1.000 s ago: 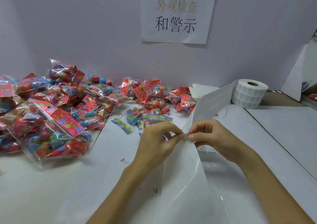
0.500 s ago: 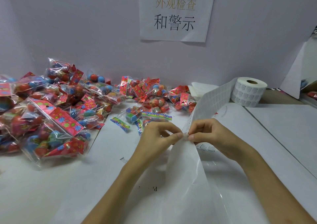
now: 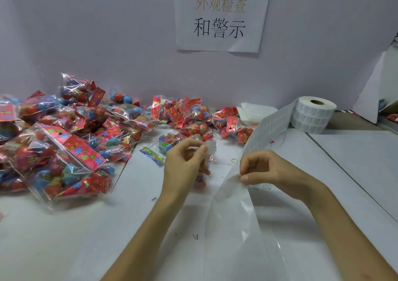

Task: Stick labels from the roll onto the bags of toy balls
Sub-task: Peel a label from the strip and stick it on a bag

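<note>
The white label roll (image 3: 314,115) stands at the back right, and its strip (image 3: 267,127) runs down toward me. My right hand (image 3: 269,173) pinches the strip's left edge, where the bare backing paper (image 3: 232,227) begins. My left hand (image 3: 185,162) is a short way left of the strip and pinches a small white label (image 3: 211,147) between thumb and forefinger. A small bag of toy balls (image 3: 172,144) lies on the table right behind that hand, partly hidden. Many clear bags of red and blue balls (image 3: 64,143) are piled at the left and along the back.
A printed paper sign (image 3: 221,15) hangs on the back wall. White paper sheets (image 3: 344,151) cover the table. A folded white pad (image 3: 256,110) lies behind the strip. A large bag (image 3: 71,173) sits at the front of the pile.
My left hand has pulled away to the left from the strip with a peeled label in its fingers. My right hand keeps its pinch on the strip.
</note>
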Motion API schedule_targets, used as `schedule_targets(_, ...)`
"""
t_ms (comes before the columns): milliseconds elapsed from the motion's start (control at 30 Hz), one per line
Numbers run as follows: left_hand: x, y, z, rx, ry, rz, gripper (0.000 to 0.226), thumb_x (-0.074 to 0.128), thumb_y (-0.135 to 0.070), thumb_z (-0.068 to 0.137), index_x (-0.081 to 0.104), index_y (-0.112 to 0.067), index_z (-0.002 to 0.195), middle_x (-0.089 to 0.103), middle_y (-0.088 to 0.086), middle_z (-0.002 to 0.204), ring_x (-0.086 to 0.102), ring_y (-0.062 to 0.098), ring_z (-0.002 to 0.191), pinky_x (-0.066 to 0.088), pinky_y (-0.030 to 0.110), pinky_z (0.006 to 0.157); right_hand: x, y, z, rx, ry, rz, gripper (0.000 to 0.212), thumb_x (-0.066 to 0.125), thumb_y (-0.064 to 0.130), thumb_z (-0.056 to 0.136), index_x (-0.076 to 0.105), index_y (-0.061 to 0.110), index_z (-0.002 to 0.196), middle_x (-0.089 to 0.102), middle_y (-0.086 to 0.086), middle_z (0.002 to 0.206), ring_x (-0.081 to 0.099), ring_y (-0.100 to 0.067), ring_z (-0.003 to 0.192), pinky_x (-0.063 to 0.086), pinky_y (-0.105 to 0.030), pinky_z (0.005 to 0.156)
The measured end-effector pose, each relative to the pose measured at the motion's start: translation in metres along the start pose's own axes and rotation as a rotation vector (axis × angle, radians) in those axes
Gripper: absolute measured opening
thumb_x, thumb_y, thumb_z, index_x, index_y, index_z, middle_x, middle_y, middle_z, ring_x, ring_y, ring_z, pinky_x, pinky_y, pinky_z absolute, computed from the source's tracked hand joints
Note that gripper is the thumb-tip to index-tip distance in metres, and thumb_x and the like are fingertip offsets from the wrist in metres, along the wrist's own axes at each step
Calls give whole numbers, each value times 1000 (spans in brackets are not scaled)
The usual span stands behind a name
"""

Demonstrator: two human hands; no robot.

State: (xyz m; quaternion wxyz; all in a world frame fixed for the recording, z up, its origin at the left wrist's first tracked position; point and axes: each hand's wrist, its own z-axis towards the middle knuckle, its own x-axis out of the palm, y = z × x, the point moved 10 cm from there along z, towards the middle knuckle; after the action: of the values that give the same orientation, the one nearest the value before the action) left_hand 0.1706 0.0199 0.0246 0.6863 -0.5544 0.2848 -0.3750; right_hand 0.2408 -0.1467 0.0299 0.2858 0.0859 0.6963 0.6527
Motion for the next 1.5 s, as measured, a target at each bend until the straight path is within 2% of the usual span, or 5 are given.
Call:
schedule_targets(467, 12, -13, -4, 90, 84, 17, 34, 68, 7, 88, 71, -24, 100, 78, -3, 88, 76, 21, 71, 54, 21, 58, -29, 26, -9, -226, -266, 575, 13, 57, 22, 84, 64, 16, 74, 47, -3, 64, 43, -12, 50, 41, -21, 41)
schedule_targets(733, 25, -26, -14, 284, 141, 195, 50, 58, 12, 87, 71, -31, 109, 78, -3, 96, 76, 9, 78, 53, 14, 68, -22, 10, 1, -153, -562, -25, 9, 79, 12, 87, 76, 21, 89, 63, -6, 64, 60, -19, 54, 54, -33, 46)
schedule_targets(1067, 16, -20, -8, 305, 70, 466, 51, 54, 2, 92, 56, -33, 129, 75, -15, 107, 71, 7, 96, 59, 35, 77, -5, 27, -1, -282, -553, -426, 19, 78, 7, 84, 67, 18, 72, 64, 6, 65, 62, -15, 61, 43, -14, 55)
schedule_targets(1233, -39, -2, 10, 87, -238, 752, 45, 64, -25, 96, 48, -24, 138, 59, -3, 131, 56, 20, 120, 52, 41, 92, -4, 14, 6, -181, -469, -447, 17, 73, 16, 89, 65, 27, 79, 65, 8, 72, 65, -16, 56, 49, -20, 54)
schedule_targets(1500, -28, 35, 7, -205, -40, 963, 56, 48, -71, 92, 43, -29, 128, 68, -5, 100, 60, 25, 91, 42, 36, 73, -17, 7, 3, -103, -531, -463, 11, 68, 26, 94, 65, 32, 85, 66, 10, 73, 67, -20, 50, 58, -36, 50)
